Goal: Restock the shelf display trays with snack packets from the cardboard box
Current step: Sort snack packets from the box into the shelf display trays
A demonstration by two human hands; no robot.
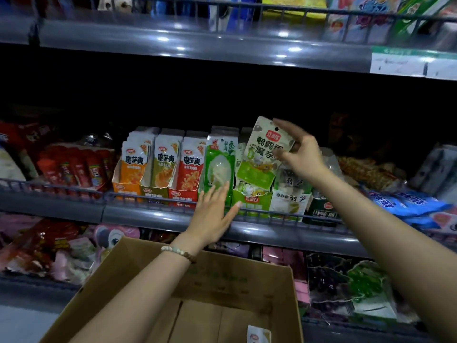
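Head-worn, near shelf (284,235) (tilted down)

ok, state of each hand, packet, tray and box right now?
right hand: grips held packet by its top
held packet: tilted, raised above green tray
left hand: open, fingers straight, at shelf edge
cardboard box: open, one loose packet visible inside
orange tray: full, packets upright

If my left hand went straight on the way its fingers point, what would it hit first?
Probably the upright green windowed packet, just beyond the left hand; depth is hard to judge.
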